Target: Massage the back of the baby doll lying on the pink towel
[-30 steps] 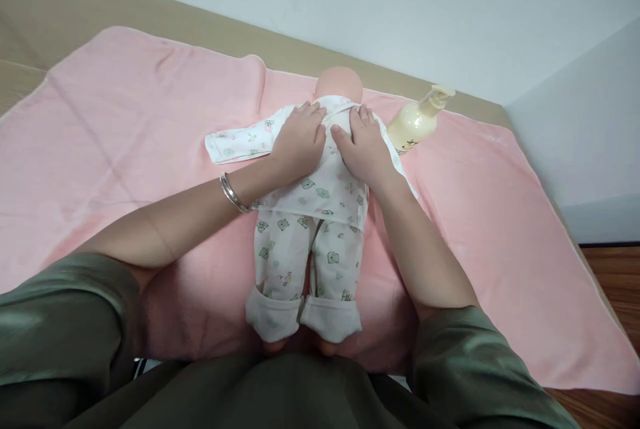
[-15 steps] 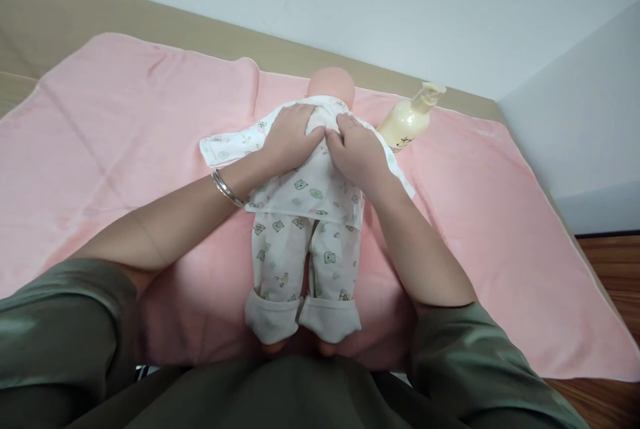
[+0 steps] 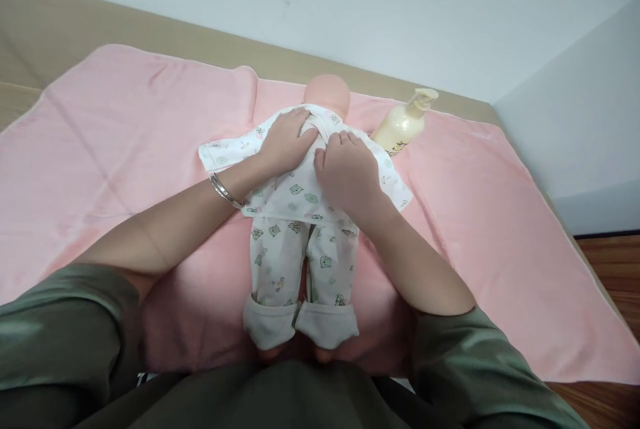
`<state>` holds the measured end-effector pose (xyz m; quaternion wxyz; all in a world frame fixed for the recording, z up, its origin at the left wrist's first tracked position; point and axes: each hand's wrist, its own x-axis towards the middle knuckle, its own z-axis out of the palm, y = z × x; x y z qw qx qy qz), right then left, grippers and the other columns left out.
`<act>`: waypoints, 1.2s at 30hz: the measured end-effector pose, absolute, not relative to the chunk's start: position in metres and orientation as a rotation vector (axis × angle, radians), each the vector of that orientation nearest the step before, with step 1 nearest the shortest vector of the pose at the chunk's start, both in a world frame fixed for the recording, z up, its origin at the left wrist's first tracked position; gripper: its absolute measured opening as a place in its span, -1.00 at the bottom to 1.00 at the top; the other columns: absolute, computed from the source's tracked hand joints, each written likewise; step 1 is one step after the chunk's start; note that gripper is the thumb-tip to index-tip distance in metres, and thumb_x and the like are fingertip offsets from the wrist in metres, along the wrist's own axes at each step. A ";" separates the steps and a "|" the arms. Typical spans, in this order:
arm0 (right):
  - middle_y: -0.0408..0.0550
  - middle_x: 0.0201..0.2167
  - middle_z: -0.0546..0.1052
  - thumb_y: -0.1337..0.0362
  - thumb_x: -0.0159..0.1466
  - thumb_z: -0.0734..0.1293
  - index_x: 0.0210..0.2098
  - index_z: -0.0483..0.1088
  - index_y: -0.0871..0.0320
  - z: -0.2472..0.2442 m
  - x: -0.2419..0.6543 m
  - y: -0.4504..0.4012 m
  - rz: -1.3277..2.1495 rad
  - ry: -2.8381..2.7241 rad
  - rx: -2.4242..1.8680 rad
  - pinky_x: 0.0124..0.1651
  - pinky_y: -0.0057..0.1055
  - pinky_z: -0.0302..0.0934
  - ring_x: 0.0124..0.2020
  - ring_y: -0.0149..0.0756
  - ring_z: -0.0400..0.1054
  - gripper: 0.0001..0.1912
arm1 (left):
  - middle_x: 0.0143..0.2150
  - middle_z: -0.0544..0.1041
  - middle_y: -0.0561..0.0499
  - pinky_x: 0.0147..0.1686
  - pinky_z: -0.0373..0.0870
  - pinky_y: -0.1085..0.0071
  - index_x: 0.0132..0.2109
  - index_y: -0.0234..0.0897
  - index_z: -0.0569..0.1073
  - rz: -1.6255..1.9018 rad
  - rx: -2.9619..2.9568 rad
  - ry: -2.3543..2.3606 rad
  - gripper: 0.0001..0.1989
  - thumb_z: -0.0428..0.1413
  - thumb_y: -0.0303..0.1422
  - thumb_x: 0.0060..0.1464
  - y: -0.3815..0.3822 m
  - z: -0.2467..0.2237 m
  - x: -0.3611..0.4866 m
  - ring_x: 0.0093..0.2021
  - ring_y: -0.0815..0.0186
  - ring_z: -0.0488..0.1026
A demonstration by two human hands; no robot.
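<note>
Under left hand (image 3: pixel 286 141) and right hand (image 3: pixel 351 174), doll (image 3: pixel 295 202)

Soft, cool light, apparently from overhead, brightens the shirt (image 3: pixel 304 182) and wall (image 3: pixel 380 22) while shadow pools on the near side of the blanket (image 3: pixel 505 236); a glint marks the bottle (image 3: pixel 401 126), its print blurred, and wide-angle stretch swells the green sleeves (image 3: pixel 65 322) at the edges

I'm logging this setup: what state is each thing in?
Doll: lying dressed, face hidden
Shirt: worn, creased
Trousers: worn, cuffs turned up
Left hand: resting on shirt
Right hand: curled on shirt
Pump bottle: upright, fill level unclear
Blanket: spread out, creased
Bangle: worn, left wrist
</note>
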<state>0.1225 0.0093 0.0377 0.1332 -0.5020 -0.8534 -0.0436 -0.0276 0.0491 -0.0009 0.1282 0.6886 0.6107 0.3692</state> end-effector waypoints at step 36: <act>0.38 0.54 -0.05 0.26 0.46 0.00 0.48 -0.11 0.58 0.039 0.128 0.044 0.336 -2.531 -1.515 0.58 0.07 -0.20 0.57 0.13 -0.19 -0.30 | 0.48 0.26 -0.24 0.53 -0.03 0.00 0.41 -0.31 0.26 0.987 2.178 1.813 -0.33 -0.33 -0.02 0.42 0.029 -0.016 -0.018 0.51 -0.02 0.13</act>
